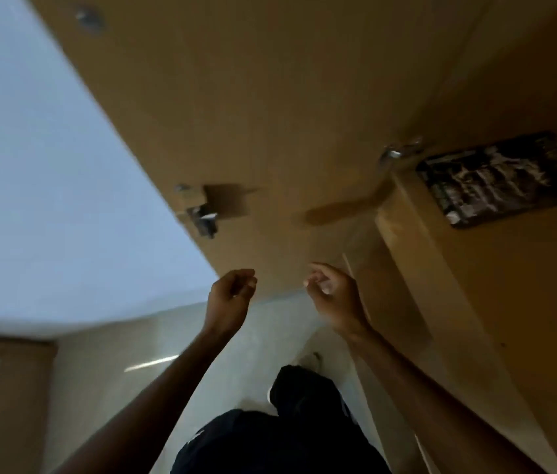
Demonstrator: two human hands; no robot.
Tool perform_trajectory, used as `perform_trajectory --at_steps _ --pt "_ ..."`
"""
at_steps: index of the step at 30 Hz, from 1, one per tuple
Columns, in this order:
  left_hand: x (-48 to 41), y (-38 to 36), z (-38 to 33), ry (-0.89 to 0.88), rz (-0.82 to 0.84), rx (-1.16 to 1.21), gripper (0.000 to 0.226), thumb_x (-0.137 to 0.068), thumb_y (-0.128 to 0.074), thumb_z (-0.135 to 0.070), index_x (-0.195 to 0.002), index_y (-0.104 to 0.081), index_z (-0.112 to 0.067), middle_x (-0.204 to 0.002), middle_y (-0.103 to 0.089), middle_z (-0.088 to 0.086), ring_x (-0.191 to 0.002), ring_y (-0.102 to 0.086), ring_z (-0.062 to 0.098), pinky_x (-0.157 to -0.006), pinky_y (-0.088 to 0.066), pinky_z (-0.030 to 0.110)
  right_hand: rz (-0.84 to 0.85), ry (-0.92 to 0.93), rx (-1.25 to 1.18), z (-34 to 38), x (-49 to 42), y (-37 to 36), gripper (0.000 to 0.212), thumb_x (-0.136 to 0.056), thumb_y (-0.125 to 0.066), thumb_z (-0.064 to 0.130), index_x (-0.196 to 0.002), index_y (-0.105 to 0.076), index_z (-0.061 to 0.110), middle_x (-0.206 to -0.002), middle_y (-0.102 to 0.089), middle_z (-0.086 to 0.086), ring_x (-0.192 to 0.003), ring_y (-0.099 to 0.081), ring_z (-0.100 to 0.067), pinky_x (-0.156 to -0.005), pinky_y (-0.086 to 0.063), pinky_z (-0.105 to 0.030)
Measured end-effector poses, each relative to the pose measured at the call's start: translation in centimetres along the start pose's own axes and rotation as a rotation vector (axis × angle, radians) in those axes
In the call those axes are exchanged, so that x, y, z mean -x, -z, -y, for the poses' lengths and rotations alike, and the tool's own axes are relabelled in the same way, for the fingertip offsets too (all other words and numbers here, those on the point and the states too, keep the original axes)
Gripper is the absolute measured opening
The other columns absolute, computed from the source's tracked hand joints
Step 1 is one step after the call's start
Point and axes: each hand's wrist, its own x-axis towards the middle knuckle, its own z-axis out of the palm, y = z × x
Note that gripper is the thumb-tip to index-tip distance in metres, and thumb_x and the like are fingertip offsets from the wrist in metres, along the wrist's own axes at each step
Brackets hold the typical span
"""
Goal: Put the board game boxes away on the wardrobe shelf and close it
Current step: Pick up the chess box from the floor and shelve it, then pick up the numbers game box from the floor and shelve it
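The view is tilted and blurred. A dark board game box (502,179) with pale artwork lies inside the tan wooden wardrobe (526,285) at the right. The wardrobe door (253,97) fills the upper middle, with a metal hinge (396,155) at its right side and a metal latch (201,213) near its left edge. My left hand (232,295) and my right hand (331,292) are raised side by side below the door, a little apart. Both have loosely curled fingers and hold nothing. Neither hand touches the door or the box.
A white wall (48,165) runs along the left of the door. Pale glossy floor (174,354) lies below, with my dark trousers (287,439) and a shoe (311,362) on it. A brown wooden piece of furniture (13,388) stands at the lower left.
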Motion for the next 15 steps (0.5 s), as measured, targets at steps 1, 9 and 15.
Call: perform_trajectory --at_steps 1,9,15 --pt "2.0 2.7 1.5 0.028 -0.06 0.026 0.019 -0.092 -0.062 -0.013 -0.108 -0.069 -0.019 -0.103 -0.073 -0.001 -0.099 -0.068 0.011 -0.09 -0.051 0.028 0.069 0.014 0.019 0.9 1.1 -2.3 0.028 -0.088 -0.064 0.02 -0.117 -0.065 0.019 -0.09 -0.064 0.012 -0.083 -0.061 0.001 -0.071 -0.046 -0.011" --pt "18.9 18.5 12.0 0.147 -0.435 0.202 0.02 -0.092 -0.061 -0.011 -0.108 -0.068 -0.019 -0.102 -0.073 -0.002 -0.097 -0.069 0.01 -0.087 -0.051 0.024 0.47 0.2 0.089 5.5 12.1 -18.1 0.025 -0.087 -0.064 0.017 -0.112 -0.067 0.02 -0.09 -0.068 0.011 -0.082 -0.062 0.004 -0.073 -0.046 -0.01" --pt "35.3 28.5 20.1 0.272 -0.79 0.287 0.021 -0.09 -0.063 -0.01 -0.103 -0.068 -0.025 -0.099 -0.073 -0.003 -0.094 -0.068 0.007 -0.088 -0.051 0.024 0.844 0.353 0.189 9.9 25.0 -31.0 0.027 -0.088 -0.063 0.021 -0.115 -0.067 0.02 -0.096 -0.068 0.01 -0.085 -0.062 0.003 -0.07 -0.045 -0.003"
